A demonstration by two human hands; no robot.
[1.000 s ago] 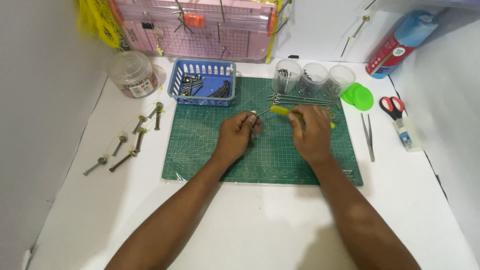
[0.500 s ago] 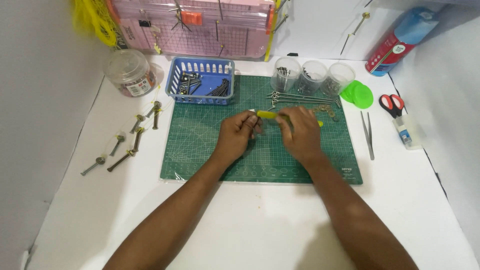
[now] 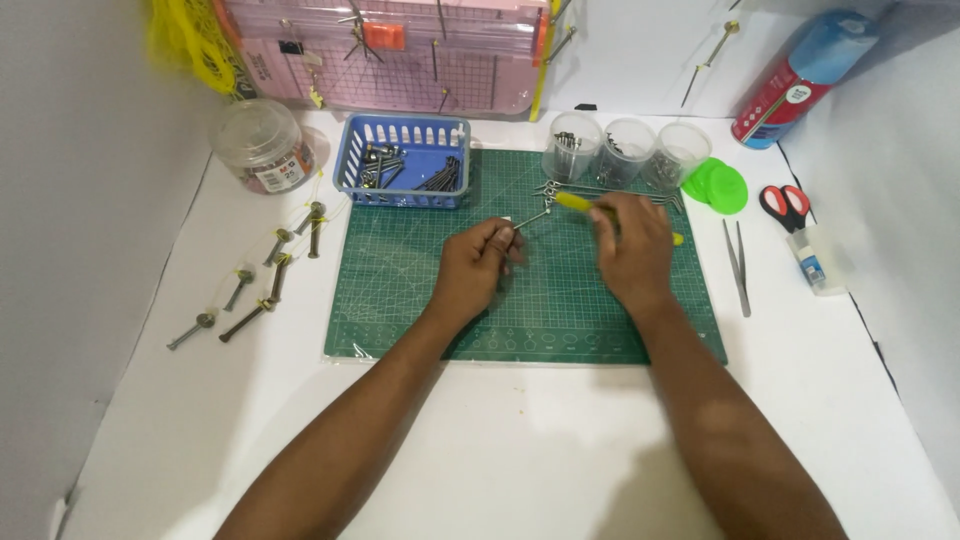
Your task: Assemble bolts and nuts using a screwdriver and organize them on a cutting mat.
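Head cam view: the left hand [image 3: 478, 268] is curled shut around a small metal bolt [image 3: 532, 216] whose end pokes out toward the right, over the green cutting mat [image 3: 420, 290], while the right hand [image 3: 632, 250] is gripping a yellow-handled screwdriver [image 3: 578, 202] with its tip pointing left at that bolt. Looks to me like the driving step on this fastener, so the next move probably needs the tip lined up square on the bolt end. Finished-looking bolts [image 3: 262, 290] lie in a row off to the left, and the blue basket [image 3: 405, 160] of screws sits at the far edge.
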